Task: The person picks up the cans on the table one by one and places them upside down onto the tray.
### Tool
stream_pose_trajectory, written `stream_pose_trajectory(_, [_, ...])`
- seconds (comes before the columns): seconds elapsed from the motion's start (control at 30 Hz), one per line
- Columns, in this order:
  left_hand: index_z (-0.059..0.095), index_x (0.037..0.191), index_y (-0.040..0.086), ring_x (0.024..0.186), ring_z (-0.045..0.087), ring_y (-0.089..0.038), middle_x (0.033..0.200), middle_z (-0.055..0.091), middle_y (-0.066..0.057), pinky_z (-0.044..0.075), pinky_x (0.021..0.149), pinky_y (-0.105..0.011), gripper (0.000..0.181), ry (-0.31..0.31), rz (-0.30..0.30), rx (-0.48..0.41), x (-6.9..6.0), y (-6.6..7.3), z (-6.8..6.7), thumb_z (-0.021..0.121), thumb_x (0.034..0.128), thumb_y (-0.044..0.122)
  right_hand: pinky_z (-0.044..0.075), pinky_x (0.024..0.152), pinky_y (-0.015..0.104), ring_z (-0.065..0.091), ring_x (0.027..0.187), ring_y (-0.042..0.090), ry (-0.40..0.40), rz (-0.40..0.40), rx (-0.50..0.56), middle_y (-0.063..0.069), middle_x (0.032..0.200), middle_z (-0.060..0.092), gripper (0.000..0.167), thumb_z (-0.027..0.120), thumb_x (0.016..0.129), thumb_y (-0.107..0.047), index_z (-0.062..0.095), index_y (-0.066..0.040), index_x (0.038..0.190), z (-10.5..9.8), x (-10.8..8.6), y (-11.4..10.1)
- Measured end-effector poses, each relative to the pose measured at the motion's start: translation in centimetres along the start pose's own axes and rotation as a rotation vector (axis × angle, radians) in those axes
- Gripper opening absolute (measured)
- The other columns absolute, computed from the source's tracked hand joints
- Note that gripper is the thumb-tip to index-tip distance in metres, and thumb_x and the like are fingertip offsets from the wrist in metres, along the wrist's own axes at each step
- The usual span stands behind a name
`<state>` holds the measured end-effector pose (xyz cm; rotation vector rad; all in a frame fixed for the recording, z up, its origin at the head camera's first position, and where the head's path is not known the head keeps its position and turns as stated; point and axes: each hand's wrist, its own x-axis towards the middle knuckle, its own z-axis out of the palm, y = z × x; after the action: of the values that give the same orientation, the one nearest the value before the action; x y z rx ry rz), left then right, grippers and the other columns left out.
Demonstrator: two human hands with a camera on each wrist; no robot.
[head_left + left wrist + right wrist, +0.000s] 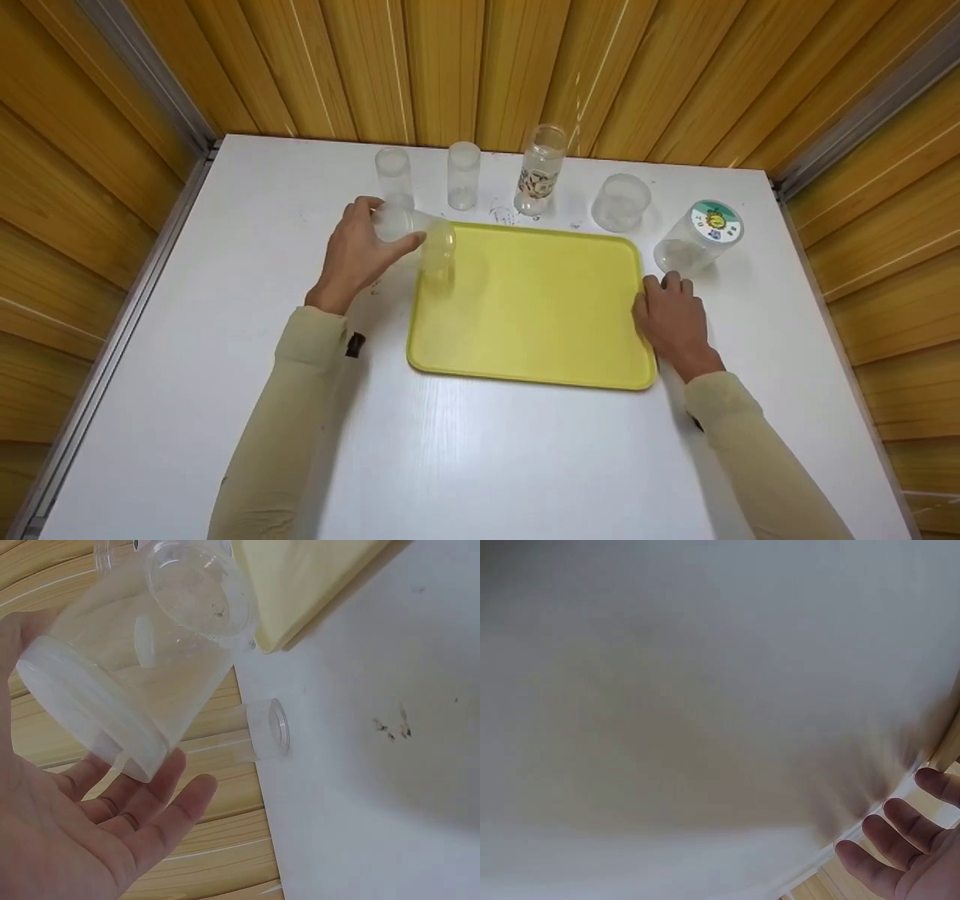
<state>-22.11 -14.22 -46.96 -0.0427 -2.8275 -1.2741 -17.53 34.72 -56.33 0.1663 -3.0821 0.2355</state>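
My left hand (354, 253) holds a clear plastic jar (439, 246) tilted on its side over the tray's far left corner. In the left wrist view the jar (142, 652) shows its wide pale lid end between thumb and fingers, its round base pointing away. The yellow tray (532, 315) lies flat mid-table with nothing on it. My right hand (673, 315) rests at the tray's right rim. Its fingers (896, 836) look loosely bent in the right wrist view, with nothing visible between them. Whether the thumb touches the rim is unclear.
Along the back stand two slim clear cups (394, 180) (463, 176), a printed clear bottle (540, 172) and a short clear tub (621, 202). A clear jar with a green-and-white label (697, 236) stands beyond the right hand. Wooden panels (450, 67) border the white table (480, 457).
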Motion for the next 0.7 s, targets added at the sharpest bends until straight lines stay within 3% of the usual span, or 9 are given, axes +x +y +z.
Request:
stream_pose_trajectory(0.23, [0.048,0.145,-0.004,0.113,0.058,-0.034,0.133,0.056,-0.021,0.052,0.095,-0.050,0.090,-0.002,0.002,-0.012,0.1,0.3,0.0,0.081,0.0861,0.055,0.046,0.073,0.061,0.044,0.097,0.045,-0.025,0.009,0.004,0.026,0.111,0.045,0.038,0.041,0.111,-0.024,0.055,0.008,0.126,0.0,0.0,0.1])
stream_pose_trajectory(0.53, [0.048,0.145,-0.003,0.116,0.059,-0.034,0.133,0.057,-0.020,0.052,0.096,-0.050,0.088,0.004,0.049,-0.041,0.0,1.3,0.3,0.082,0.0863,0.052,0.046,0.070,0.062,0.044,0.095,0.046,0.015,-0.007,0.008,0.027,0.108,0.045,0.034,0.043,0.111,-0.023,0.056,0.007,0.120,0.0,-0.2,0.1])
stream_pose_trajectory(0.7, [0.048,0.146,-0.003,0.119,0.058,-0.034,0.135,0.057,-0.021,0.051,0.099,-0.051,0.087,-0.001,0.065,-0.062,0.0,1.8,0.7,0.083,0.0865,0.050,0.046,0.073,0.062,0.045,0.097,0.046,0.000,0.006,0.023,0.027,0.110,0.046,0.036,0.044,0.111,-0.024,0.057,0.007,0.122,-0.1,-0.1,0.1])
